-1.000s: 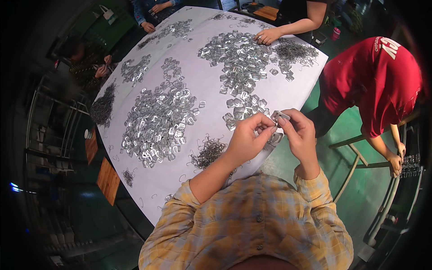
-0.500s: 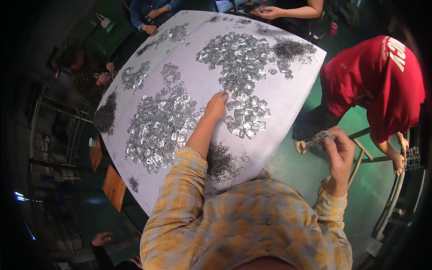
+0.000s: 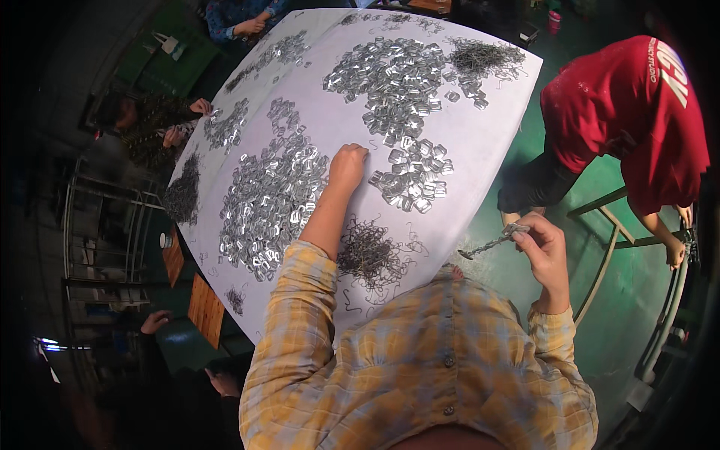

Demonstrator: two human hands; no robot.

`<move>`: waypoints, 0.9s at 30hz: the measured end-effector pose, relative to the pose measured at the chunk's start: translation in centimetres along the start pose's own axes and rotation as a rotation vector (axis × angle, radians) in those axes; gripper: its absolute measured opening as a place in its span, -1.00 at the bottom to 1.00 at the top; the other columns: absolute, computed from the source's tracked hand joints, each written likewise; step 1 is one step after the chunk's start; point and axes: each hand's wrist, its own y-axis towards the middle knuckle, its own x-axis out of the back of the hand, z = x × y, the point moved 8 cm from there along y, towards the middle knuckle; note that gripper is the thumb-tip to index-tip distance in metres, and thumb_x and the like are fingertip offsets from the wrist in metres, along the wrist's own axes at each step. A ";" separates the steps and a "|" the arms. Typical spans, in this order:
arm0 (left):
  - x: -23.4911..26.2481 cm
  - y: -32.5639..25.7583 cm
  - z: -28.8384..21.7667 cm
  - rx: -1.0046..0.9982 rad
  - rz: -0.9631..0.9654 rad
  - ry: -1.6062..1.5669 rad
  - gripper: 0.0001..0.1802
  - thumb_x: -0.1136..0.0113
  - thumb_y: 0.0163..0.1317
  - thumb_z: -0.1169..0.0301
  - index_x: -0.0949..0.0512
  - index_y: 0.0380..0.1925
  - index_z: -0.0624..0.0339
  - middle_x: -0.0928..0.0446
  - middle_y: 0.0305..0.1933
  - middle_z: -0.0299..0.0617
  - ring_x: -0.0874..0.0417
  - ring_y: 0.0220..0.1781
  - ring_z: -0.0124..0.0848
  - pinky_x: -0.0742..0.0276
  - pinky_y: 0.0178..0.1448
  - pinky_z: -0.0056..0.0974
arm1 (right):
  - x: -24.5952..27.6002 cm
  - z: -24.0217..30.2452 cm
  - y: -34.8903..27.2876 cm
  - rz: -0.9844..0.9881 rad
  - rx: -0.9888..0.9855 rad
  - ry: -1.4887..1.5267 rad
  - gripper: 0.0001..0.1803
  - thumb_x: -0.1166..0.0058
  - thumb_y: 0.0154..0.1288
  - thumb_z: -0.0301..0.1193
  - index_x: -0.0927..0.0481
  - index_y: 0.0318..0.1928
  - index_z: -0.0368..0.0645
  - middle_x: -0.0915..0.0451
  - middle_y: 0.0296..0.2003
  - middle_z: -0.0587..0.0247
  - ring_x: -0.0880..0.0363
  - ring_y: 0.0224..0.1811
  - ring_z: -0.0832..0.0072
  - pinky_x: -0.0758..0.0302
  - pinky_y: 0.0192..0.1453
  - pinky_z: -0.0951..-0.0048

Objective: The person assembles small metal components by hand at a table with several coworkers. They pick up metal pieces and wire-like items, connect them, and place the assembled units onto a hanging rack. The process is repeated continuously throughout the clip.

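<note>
My left hand [image 3: 347, 166] is over the white tabletop, its fingers closed in a pinch; what they hold, if anything, is hidden. Beside it lie loose silver metal buckles, in a small heap [image 3: 414, 176] to the right and a large pile [image 3: 274, 202] to the left. Nearer my body is a tangle of dark wire hooks [image 3: 369, 253]. Off the table's right edge, my right hand [image 3: 541, 251] grips a flat metal buckle [image 3: 516, 229] between thumb and fingers. A thin dark strip [image 3: 486, 247] sticks out from it to the left; its exact make is unclear.
More buckles [image 3: 394, 82] and hooks [image 3: 487, 58] cover the table's [image 3: 469, 161] far side. At the right a person in a red shirt [image 3: 622, 112] bends over a metal frame [image 3: 600, 225]. Other people work along the far and left edges. Wooden stools [image 3: 205, 311] stand at lower left.
My left hand has drawn back slightly left, away from the buckle heap. My right hand has moved left and down, and the dark strip from its buckle now shows at length.
</note>
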 end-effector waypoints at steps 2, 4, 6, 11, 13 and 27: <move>-1.5 0.9 -0.7 -0.141 0.011 0.137 -0.85 -0.08 0.09 0.47 -0.64 -0.44 0.24 -0.62 -0.30 -0.17 -0.61 -0.19 -0.20 -0.57 -0.13 -0.19 | -0.5 -0.4 0.0 0.033 0.031 -0.093 -0.92 -0.11 0.16 -0.54 -0.57 -0.35 -0.32 -0.47 -0.49 0.34 -0.36 -0.47 0.66 -0.27 -0.39 0.63; -3.1 2.3 -1.5 -0.238 0.109 0.294 -0.85 -0.05 0.07 0.47 -0.62 -0.50 0.22 -0.61 -0.34 -0.17 -0.60 -0.16 -0.22 -0.57 -0.13 -0.20 | -1.1 -0.1 -0.2 0.039 0.035 -0.064 -0.91 -0.12 0.15 -0.57 -0.58 -0.31 -0.31 -0.48 -0.48 0.31 -0.37 -0.46 0.63 -0.30 -0.35 0.59; -3.9 3.0 -1.6 -0.280 0.194 0.371 -0.87 -0.06 0.02 0.50 -0.60 -0.54 0.23 -0.60 -0.37 -0.13 -0.62 -0.21 -0.25 -0.59 -0.18 -0.24 | -1.5 -0.2 -0.3 0.032 0.070 -0.045 -0.91 -0.13 0.15 -0.57 -0.59 -0.30 -0.30 -0.48 -0.47 0.31 -0.36 -0.46 0.62 -0.31 -0.35 0.56; -4.5 4.1 -1.5 -0.251 0.260 0.435 -0.88 -0.09 0.00 0.50 -0.60 -0.54 0.27 -0.59 -0.43 -0.09 -0.63 -0.33 -0.23 -0.59 -0.26 -0.24 | -1.4 -2.0 -0.6 0.028 0.007 -0.066 -0.90 -0.15 0.17 -0.54 -0.59 -0.27 -0.28 -0.47 -0.48 0.34 -0.35 -0.47 0.61 -0.33 -0.34 0.57; -3.1 4.1 -1.9 -0.128 0.195 0.317 -0.89 -0.11 0.00 0.50 -0.60 -0.52 0.30 -0.60 -0.45 -0.11 -0.64 -0.36 -0.21 -0.57 -0.30 -0.22 | -1.2 -2.4 -0.8 0.001 -0.026 -0.077 -0.90 -0.15 0.17 -0.55 -0.59 -0.27 -0.28 -0.47 -0.48 0.34 -0.35 -0.48 0.61 -0.33 -0.35 0.56; 4.6 -6.9 -23.0 -0.054 0.181 -1.066 -0.92 -0.25 0.06 0.58 -0.58 -0.40 0.26 -0.47 -0.35 -0.18 -0.49 -0.23 -0.35 -0.39 -0.12 -0.34 | -3.0 -4.5 -0.4 0.034 -0.033 -0.134 -0.85 -0.14 0.14 -0.62 -0.58 -0.24 -0.31 -0.51 -0.45 0.31 -0.39 -0.45 0.63 -0.37 -0.35 0.58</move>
